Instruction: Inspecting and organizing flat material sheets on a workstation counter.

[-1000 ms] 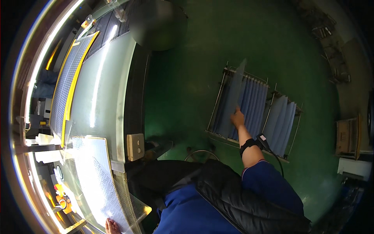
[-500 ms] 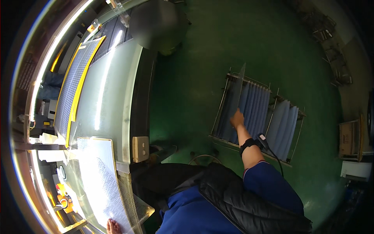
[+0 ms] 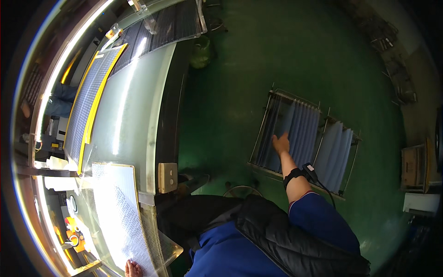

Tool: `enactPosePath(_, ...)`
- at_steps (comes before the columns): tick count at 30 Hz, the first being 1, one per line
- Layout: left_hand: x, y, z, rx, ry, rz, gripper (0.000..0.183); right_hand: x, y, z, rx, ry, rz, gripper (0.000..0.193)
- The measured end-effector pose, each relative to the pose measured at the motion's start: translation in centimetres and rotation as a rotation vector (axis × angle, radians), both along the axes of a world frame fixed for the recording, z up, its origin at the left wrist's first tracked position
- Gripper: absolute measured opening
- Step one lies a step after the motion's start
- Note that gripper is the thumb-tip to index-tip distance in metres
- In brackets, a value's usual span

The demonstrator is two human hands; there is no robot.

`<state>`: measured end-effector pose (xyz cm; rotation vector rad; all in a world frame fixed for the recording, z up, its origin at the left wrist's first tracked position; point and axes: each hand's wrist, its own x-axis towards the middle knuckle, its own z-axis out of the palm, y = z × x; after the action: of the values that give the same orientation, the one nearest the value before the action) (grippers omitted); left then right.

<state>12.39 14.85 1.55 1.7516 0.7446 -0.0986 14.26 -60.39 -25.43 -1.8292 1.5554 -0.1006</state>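
Over the left bay of a metal rack (image 3: 261, 131) on the floor, my right hand (image 3: 280, 144) reaches out with its fingers apart and nothing visible in them. Thin blue translucent sheets (image 3: 302, 131) stand upright side by side beneath and beside it. My left hand (image 3: 133, 268) is at the lower left, at the near end of a bright white dotted panel (image 3: 113, 203) with a tan edge. Its fingers are bunched against the panel's surface; whatever may be between them is hidden.
The long glass-topped table (image 3: 131, 106) runs along my left under bright tubes. On it lie a yellow-edged blue grid panel (image 3: 94, 87) and dark lined sheets (image 3: 170, 27). A beige switch box (image 3: 167, 177) juts from its edge. Cardboard boxes (image 3: 413, 166) stand far right.
The thin sheet that rose out of the rack in my right hand is now down, and that hand has opened. A dark blurred shape at the table's far end has gone. My left hand stays put.
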Motion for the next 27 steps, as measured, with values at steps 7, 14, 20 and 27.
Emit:
enactPosePath(7,-2.0,-3.3,18.6,1.256,-0.070,-0.422,0.030,0.1,-0.5,-0.8,-0.116,-0.153,0.311,0.039)
enactPosePath(14,-6.4,-13.0,14.9,1.450,-0.687,-0.295,0.020,6.3,14.1,18.1,1.089,-0.505,0.849,0.049)
enactPosePath(20,-10.6,-17.8,5.3,1.219,-0.532,-0.338,0.012,11.0,19.9,23.9,1.803,-0.577,1.173,0.096)
enactPosePath(27,-14.9,-19.6,4.0,0.836,-0.475,-0.015,0.036,14.8,19.3,31.0,0.884,-0.185,1.312,0.037)
